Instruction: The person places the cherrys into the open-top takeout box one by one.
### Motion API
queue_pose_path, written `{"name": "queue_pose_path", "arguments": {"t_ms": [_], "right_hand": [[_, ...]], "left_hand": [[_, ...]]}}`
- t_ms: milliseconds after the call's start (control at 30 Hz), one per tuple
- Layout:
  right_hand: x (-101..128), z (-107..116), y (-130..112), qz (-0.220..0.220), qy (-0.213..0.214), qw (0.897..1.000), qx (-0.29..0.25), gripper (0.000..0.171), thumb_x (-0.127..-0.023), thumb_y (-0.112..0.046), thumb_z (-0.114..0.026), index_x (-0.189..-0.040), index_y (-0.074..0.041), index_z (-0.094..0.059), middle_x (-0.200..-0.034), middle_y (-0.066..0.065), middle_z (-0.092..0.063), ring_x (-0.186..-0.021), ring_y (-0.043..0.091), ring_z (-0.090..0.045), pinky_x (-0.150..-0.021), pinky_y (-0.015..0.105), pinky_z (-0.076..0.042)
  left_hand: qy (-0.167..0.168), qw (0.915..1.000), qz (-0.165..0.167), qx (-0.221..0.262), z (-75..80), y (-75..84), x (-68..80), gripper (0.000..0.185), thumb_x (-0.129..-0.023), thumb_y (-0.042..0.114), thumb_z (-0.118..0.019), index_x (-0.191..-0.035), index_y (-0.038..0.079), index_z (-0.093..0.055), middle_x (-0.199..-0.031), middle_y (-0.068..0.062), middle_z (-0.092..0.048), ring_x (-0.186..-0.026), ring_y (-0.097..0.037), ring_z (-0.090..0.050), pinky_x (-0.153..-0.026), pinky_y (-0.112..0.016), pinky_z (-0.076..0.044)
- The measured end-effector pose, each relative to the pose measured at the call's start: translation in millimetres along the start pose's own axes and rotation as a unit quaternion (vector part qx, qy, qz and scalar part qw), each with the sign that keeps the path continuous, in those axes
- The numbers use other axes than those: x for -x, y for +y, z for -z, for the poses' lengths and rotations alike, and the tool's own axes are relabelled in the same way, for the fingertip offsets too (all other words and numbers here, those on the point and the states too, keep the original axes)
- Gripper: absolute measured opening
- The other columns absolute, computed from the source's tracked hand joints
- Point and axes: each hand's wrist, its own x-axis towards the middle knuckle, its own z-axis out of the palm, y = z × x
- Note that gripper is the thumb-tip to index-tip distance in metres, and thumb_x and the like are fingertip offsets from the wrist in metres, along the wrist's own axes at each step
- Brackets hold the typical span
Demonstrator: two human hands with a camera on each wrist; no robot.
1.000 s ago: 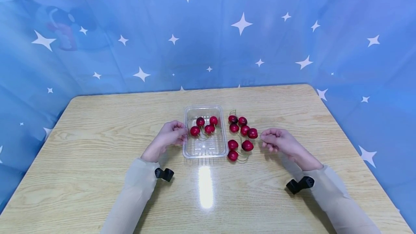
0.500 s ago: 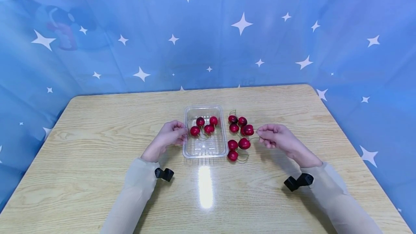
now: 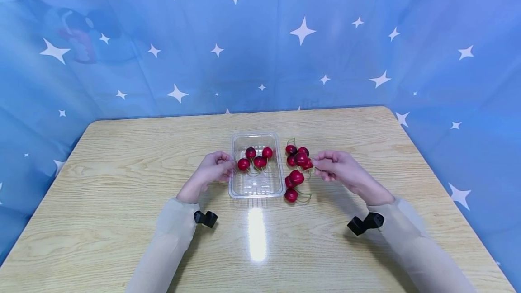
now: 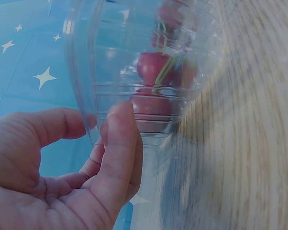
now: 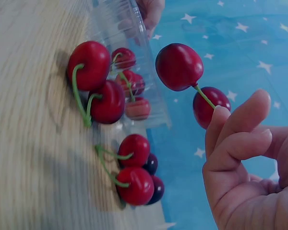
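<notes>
Your right hand (image 3: 339, 169) pinches the green stems of a pair of cherries (image 3: 300, 159) between thumb and fingertips (image 5: 240, 122), and the pair hangs clear of the table (image 3: 122, 193), just to the right of the clear plastic tray (image 3: 255, 190). In the right wrist view the two held cherries (image 5: 179, 66) ride above the others, one stem running straight into your fingertips.

Your left hand (image 3: 211, 171) sits against the left wall of the tray, fingers curled with the tips on the plastic rim; the left wrist view shows your thumb (image 4: 119, 139) pressed on the outside of the wall and a finger hooked over its edge, so the hand grips the tray (image 4: 134, 72).

Inside the tray, four cherries (image 3: 255, 158) lie bunched in the far half, their stems tangled together; the near half of the tray floor shows bare plastic.

Right of the tray, loose cherries (image 3: 291, 189) lie on the table in a short line that runs from the tray's far right corner down to its near right corner, some partly hidden behind the pair you hold. Their green stems curl out on the wood.

Near of the tray, a bright patch of glare (image 3: 257, 234) sits on the table. Behind the tray and the far table edge hangs a blue cloth with white stars (image 3: 301, 30).
</notes>
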Motion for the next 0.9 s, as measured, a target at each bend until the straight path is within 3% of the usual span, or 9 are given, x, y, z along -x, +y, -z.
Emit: {"name": "queue_pose_path", "arguments": {"t_ms": [433,900], "right_hand": [[-14.1,-26.1,-13.5,0.005,-0.027,0.999,-0.019,0.012,-0.094,-0.008,-0.053,-0.101,0.001,-0.053,-0.071,0.003,-0.063,-0.052,0.007,-0.05,-0.046,0.016,-0.037],[-30.8,-48.9,-20.7,0.009,-0.053,0.998,-0.009,0.016,-0.094,-0.007,-0.053,-0.102,0.007,-0.051,-0.07,0.004,-0.061,-0.05,0.008,-0.05,-0.045,0.017,-0.034]], "left_hand": [[0.0,1.0,0.007,0.001,-0.3,0.4,1.0,0.013,-0.091,0.002,-0.053,-0.101,-0.005,-0.048,-0.075,-0.008,-0.057,-0.06,-0.012,-0.057,-0.058,-0.024,-0.056],[-0.003,1.0,0.002,-0.003,1.9,-2.8,-1.1,0.015,-0.092,0.003,-0.054,-0.103,-0.005,-0.049,-0.078,-0.01,-0.058,-0.062,-0.012,-0.058,-0.059,-0.023,-0.056]]}}
